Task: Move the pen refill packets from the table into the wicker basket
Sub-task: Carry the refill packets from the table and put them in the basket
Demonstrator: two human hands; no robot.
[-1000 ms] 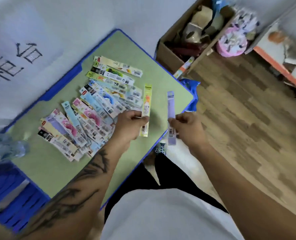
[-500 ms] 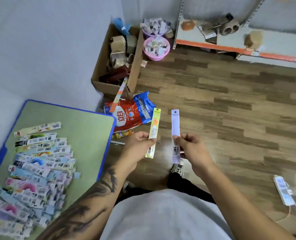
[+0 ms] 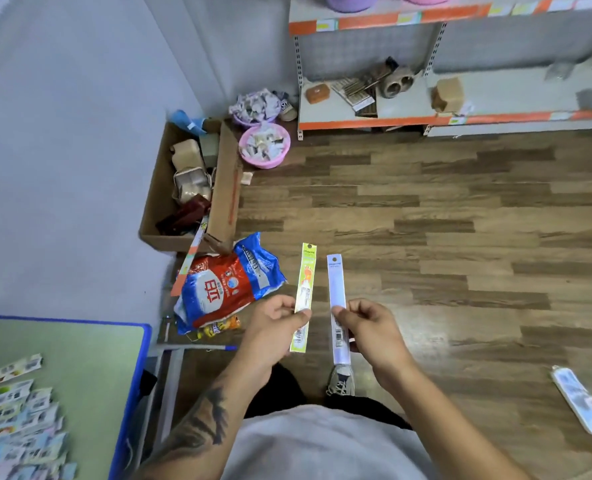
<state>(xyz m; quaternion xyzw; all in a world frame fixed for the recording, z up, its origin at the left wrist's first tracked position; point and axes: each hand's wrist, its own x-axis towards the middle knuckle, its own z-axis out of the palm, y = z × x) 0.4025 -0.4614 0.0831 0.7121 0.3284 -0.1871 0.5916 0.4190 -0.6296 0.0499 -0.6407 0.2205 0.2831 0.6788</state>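
Two packets are in transit: left hand (image 3: pixel 276 322) pinches the yellow-green packet (image 3: pixel 304 296), right hand (image 3: pixel 370 329) the lilac packet (image 3: pixel 336 308). View has swung from desk (image 3: pixel 79 341), its packet pile (image 3: pixel 13 420) lower left, toward floor; no wicker basket visible yet.

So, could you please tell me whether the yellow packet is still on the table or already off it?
Off it: the left hand pinches the yellow packet in the air above the wooden floor, away from the table.

Grey shirt (image 3: pixel 322 445), black trousers, tattooed left forearm (image 3: pixel 201 427)
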